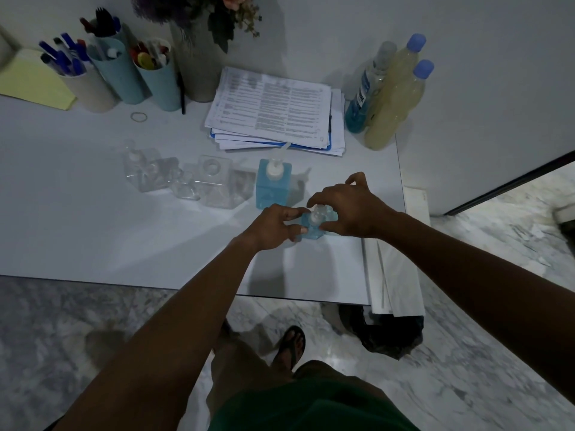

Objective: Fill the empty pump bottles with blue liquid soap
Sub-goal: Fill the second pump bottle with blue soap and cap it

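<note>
Clamped the left grip (pixel 273 227) round the body of the small blue-filled bottle (pixel 311 232), parked on the desk (pixel 93 228) toward its front right corner. Pinched that bottle's white pump top (pixel 317 213) with the right grip (pixel 351 209), thumb and fingers curled over it.

Had one taller filled pump bottle (pixel 273 185) just behind both grips, closest thing to them, pump on. Counted three clear empties in a row to its left: a big one with an open neck (pixel 217 181), a little one (pixel 185 188), and a third with a white top (pixel 140 169).

Spotted a paper stack (pixel 273 107) farther back. Counted three bottles at the back right edge: one with blue liquid (pixel 362 101) and two yellowish ones with blue caps (pixel 401 88). Also saw three pen cups (pixel 119 76) back left, maybe a fourth behind, plus one vase (pixel 196 63), one rubber band (pixel 138 116) and a yellow pad (pixel 31 79).
</note>
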Motion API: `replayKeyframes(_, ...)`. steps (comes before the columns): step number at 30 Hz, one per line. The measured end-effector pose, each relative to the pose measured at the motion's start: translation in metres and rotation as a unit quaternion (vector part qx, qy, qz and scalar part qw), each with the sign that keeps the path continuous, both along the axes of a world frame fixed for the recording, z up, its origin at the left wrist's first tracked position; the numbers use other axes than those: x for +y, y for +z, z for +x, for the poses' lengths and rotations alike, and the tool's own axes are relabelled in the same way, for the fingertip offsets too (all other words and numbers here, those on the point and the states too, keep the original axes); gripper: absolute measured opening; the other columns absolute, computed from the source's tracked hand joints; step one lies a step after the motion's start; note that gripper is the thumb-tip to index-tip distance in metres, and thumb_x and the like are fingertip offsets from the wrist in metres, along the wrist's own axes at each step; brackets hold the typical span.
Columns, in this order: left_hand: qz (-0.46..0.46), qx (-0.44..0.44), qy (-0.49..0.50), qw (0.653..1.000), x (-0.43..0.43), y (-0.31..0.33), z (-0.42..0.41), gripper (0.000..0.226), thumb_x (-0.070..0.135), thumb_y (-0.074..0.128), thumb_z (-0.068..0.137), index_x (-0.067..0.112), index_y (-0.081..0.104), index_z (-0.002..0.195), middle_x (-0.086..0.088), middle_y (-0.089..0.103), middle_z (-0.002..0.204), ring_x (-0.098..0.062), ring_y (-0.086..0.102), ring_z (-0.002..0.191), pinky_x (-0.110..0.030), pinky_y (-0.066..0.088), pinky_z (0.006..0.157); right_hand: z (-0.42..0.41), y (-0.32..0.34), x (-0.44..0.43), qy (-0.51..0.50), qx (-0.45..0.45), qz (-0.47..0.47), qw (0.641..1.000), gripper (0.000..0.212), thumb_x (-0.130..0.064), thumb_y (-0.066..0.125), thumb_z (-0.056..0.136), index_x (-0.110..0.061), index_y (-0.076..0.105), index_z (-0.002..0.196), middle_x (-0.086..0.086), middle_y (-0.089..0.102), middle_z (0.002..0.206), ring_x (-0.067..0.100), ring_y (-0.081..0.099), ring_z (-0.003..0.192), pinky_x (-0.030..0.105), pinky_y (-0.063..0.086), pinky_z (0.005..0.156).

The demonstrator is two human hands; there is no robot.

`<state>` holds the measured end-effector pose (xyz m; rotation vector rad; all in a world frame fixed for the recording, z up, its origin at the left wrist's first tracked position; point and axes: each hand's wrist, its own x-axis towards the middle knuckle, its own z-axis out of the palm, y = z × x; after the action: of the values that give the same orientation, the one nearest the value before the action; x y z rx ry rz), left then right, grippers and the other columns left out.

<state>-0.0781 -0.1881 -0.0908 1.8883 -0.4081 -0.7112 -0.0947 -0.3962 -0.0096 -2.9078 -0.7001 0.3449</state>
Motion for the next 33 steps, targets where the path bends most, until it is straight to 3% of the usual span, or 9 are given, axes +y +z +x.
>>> replayKeyframes(4, 0.000, -0.010, -0.005, 1.000, 0.0005, -0.0006, 0.0024, 0.042, 0.021, 0.074, 0.086, 0.015, 0.066, 0.127, -0.006, 0.074, 0.109, -0.009, 0.067, 0.073, -0.020, 0.053, 0.076, -0.0005, -0.0008, -0.0020, 0.008, 0.015, 0.033, 0.999, 0.029, -0.041, 0.056, 0.085, -0.032, 0.062, 0.113, -0.010, 0.068, 0.103, 0.013, 0.058, 0.093, 0.033, 0.016, 0.079)
replayKeyframes(10, -0.033, 0.009, 0.020, 0.999, -0.0015, -0.0023, 0.0024, 0.045, 0.012, 0.076, 0.084, 0.012, 0.065, 0.127, -0.005, 0.072, 0.113, -0.009, 0.069, 0.072, -0.021, 0.058, 0.075, -0.0012, -0.0062, -0.0012, -0.032, 0.005, 0.039, 0.999, 0.021, -0.047, 0.058, 0.085, -0.029, 0.061, 0.096, -0.010, 0.067, 0.087, 0.013, 0.058, 0.083, 0.038, 0.021, 0.086)
replayKeyframes(16, -0.034, 0.001, 0.036, 0.999, -0.0014, -0.0027, -0.0006, 0.042, 0.014, 0.075, 0.084, 0.011, 0.067, 0.126, -0.003, 0.072, 0.102, -0.007, 0.068, 0.072, -0.014, 0.053, 0.072, -0.0026, -0.0064, -0.0007, -0.043, 0.029, 0.061, 0.997, 0.021, -0.040, 0.064, 0.085, -0.032, 0.062, 0.104, -0.013, 0.064, 0.091, 0.010, 0.054, 0.084, 0.040, 0.026, 0.084)
replayKeyframes(19, -0.041, 0.003, 0.032, 0.999, -0.0017, -0.0043, -0.0011, 0.041, 0.013, 0.075, 0.085, 0.012, 0.067, 0.125, -0.002, 0.073, 0.101, -0.010, 0.068, 0.076, -0.022, 0.056, 0.082, -0.0031, -0.0067, -0.0005, -0.060, 0.021, 0.064, 0.996, 0.017, -0.041, 0.063, 0.085, -0.031, 0.063, 0.099, -0.012, 0.065, 0.088, 0.012, 0.056, 0.082, 0.039, 0.024, 0.084)
replayKeyframes(24, -0.036, 0.016, 0.021, 0.999, -0.0003, -0.0054, 0.0015, 0.041, 0.015, 0.075, 0.085, 0.014, 0.067, 0.125, 0.000, 0.073, 0.103, -0.013, 0.068, 0.083, -0.028, 0.055, 0.091, -0.0054, -0.0098, 0.0031, -0.073, -0.018, 0.028, 0.997, 0.033, -0.056, 0.065, 0.080, -0.029, 0.058, 0.099, -0.011, 0.065, 0.087, 0.011, 0.056, 0.082, 0.040, 0.023, 0.089)
replayKeyframes(28, -0.038, 0.019, 0.022, 0.999, 0.0002, -0.0053, 0.0012, 0.042, 0.017, 0.075, 0.084, 0.013, 0.067, 0.126, 0.000, 0.073, 0.101, -0.009, 0.067, 0.081, -0.025, 0.054, 0.088, -0.0059, -0.0060, 0.0025, -0.058, 0.027, 0.073, 0.995, 0.028, -0.042, 0.064, 0.085, -0.031, 0.062, 0.111, -0.011, 0.065, 0.097, 0.009, 0.053, 0.086, 0.039, 0.026, 0.084)
replayKeyframes(31, -0.047, 0.025, 0.020, 0.998, 0.0008, -0.0065, 0.0012, 0.043, 0.016, 0.075, 0.084, 0.012, 0.066, 0.126, -0.003, 0.073, 0.111, -0.009, 0.067, 0.082, -0.024, 0.055, 0.087, -0.0063, -0.0073, 0.0026, -0.066, 0.017, 0.065, 0.996, 0.018, -0.041, 0.062, 0.086, -0.030, 0.063, 0.100, -0.011, 0.065, 0.089, 0.012, 0.056, 0.084, 0.039, 0.024, 0.082)
replayKeyframes(33, -0.050, 0.027, 0.020, 0.998, 0.0010, -0.0066, 0.0013, 0.042, 0.014, 0.075, 0.085, 0.012, 0.067, 0.125, -0.004, 0.072, 0.112, -0.009, 0.068, 0.081, -0.024, 0.055, 0.085, -0.0078, -0.0092, 0.0046, -0.091, -0.006, 0.057, 0.994, 0.025, -0.051, 0.062, 0.083, -0.027, 0.061, 0.093, -0.010, 0.064, 0.082, 0.013, 0.057, 0.080, 0.039, 0.024, 0.085)
